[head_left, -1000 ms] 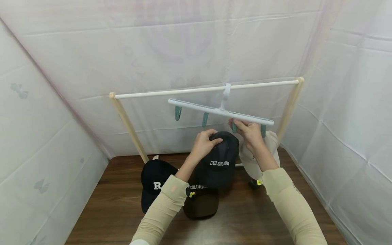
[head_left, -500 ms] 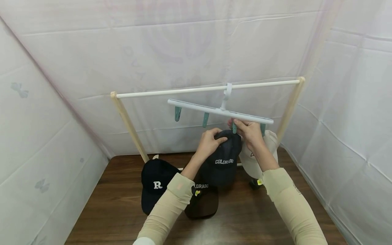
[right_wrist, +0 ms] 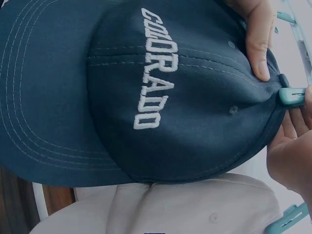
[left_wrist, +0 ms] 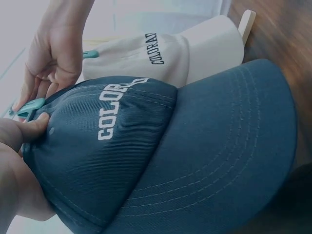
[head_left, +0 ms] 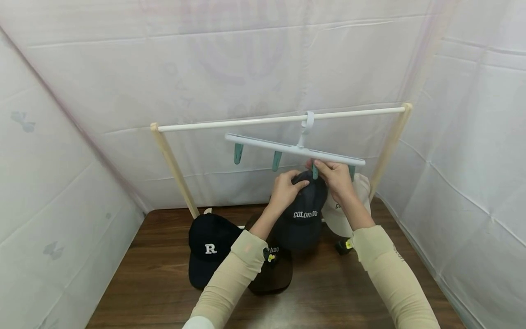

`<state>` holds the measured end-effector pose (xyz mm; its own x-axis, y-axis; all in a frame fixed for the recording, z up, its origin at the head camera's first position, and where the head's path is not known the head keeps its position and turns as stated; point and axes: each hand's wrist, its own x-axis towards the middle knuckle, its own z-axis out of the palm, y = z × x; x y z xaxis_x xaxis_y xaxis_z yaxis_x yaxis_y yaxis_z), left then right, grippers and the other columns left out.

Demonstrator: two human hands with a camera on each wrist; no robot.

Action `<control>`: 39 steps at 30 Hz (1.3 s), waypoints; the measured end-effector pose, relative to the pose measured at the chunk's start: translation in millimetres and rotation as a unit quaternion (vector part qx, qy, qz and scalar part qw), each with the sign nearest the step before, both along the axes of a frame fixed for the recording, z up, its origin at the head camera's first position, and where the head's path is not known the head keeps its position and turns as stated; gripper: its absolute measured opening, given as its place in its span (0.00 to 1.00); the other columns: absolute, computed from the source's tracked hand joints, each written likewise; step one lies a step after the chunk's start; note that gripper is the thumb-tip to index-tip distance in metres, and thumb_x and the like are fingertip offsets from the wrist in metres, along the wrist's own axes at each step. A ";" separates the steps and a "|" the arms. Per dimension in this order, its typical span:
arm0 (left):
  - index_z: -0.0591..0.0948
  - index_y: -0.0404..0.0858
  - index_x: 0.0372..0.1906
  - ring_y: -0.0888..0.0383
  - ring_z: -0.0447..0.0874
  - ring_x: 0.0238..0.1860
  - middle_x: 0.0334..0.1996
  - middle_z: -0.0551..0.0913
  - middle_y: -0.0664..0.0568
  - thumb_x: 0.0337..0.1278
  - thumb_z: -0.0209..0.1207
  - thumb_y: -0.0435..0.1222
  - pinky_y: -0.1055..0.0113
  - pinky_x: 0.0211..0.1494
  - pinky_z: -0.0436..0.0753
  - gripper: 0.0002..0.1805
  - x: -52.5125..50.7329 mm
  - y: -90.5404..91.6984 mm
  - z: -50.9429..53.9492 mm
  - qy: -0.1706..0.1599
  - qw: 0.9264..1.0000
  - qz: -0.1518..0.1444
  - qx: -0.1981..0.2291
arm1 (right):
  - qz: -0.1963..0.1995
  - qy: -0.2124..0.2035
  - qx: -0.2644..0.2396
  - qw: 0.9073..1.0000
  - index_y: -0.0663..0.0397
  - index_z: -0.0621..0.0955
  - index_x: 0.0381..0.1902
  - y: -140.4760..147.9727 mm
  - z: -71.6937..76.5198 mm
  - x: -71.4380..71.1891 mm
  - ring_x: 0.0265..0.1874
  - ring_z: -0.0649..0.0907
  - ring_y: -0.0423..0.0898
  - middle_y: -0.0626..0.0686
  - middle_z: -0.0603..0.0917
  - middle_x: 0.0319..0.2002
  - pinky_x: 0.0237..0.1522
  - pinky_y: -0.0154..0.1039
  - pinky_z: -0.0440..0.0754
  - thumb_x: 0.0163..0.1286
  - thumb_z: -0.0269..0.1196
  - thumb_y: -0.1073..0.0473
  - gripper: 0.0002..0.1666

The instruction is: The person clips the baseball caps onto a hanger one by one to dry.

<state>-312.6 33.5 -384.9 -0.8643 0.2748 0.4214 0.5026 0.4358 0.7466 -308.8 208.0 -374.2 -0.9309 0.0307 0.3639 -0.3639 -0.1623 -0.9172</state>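
Note:
My left hand (head_left: 286,188) pinches the crown of a dark navy baseball cap (head_left: 302,228) lettered COLORADO, its brim hanging down. My right hand (head_left: 338,180) pinches a green clip (head_left: 315,171) under a white hanger (head_left: 267,144). In the right wrist view the jaws of this clip (right_wrist: 291,96) sit at the cap's top edge, beside my left thumb. The hanger hooks over a white rod and tilts down to the right. A cream cap (left_wrist: 136,61), also lettered COLORADO, hangs from the clip at the hanger's right end, partly behind my right wrist.
A black cap with an R (head_left: 211,249) and a dark brown cap (head_left: 271,274) lie on the wooden table (head_left: 328,292). Two more green clips hang at the hanger's left, the outer one (head_left: 238,153) and an inner one (head_left: 276,161). Wooden posts carry the rod (head_left: 230,123).
My left hand has moved right and slightly up with the navy cap, bringing its top to the clip. My right hand has stayed at the clip.

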 end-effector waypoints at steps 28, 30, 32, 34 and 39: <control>0.88 0.35 0.46 0.55 0.87 0.41 0.42 0.89 0.47 0.62 0.69 0.36 0.68 0.42 0.83 0.11 -4.0 25.6 -10.8 -0.023 0.997 0.011 0.076 | -0.058 0.001 0.096 0.994 0.70 0.83 0.57 12.8 3.9 4.2 0.50 0.86 0.39 0.51 0.91 0.44 0.62 0.35 0.76 0.76 0.63 0.53 0.24; 0.87 0.35 0.46 0.56 0.87 0.41 0.42 0.89 0.47 0.62 0.69 0.36 0.69 0.42 0.82 0.11 -4.0 26.6 -11.9 -0.029 0.996 0.004 0.085 | -0.062 -0.007 0.104 0.993 0.68 0.83 0.57 13.8 4.2 3.7 0.50 0.86 0.39 0.50 0.91 0.44 0.64 0.38 0.75 0.75 0.64 0.51 0.25; 0.87 0.35 0.47 0.56 0.87 0.41 0.43 0.88 0.47 0.63 0.69 0.36 0.69 0.42 0.82 0.11 -4.1 27.0 -12.2 -0.035 0.995 -0.001 0.090 | -0.066 -0.012 0.106 0.992 0.67 0.84 0.56 13.9 5.0 3.5 0.50 0.86 0.40 0.49 0.91 0.43 0.65 0.40 0.75 0.74 0.64 0.49 0.26; 0.86 0.34 0.47 0.55 0.86 0.41 0.43 0.88 0.46 0.63 0.68 0.36 0.69 0.42 0.82 0.11 -5.1 26.6 -11.9 -0.037 0.995 -0.005 0.088 | -0.065 -0.014 0.106 0.992 0.67 0.84 0.56 13.6 5.5 3.0 0.50 0.86 0.40 0.49 0.91 0.43 0.66 0.42 0.75 0.74 0.65 0.48 0.27; 0.86 0.33 0.49 0.55 0.87 0.41 0.44 0.88 0.45 0.64 0.67 0.36 0.70 0.41 0.81 0.13 -9.5 23.1 -10.9 -0.030 0.997 -0.012 0.070 | -0.061 -0.006 0.103 0.993 0.68 0.84 0.56 11.5 5.8 1.7 0.51 0.86 0.40 0.49 0.91 0.42 0.67 0.45 0.74 0.74 0.64 0.48 0.27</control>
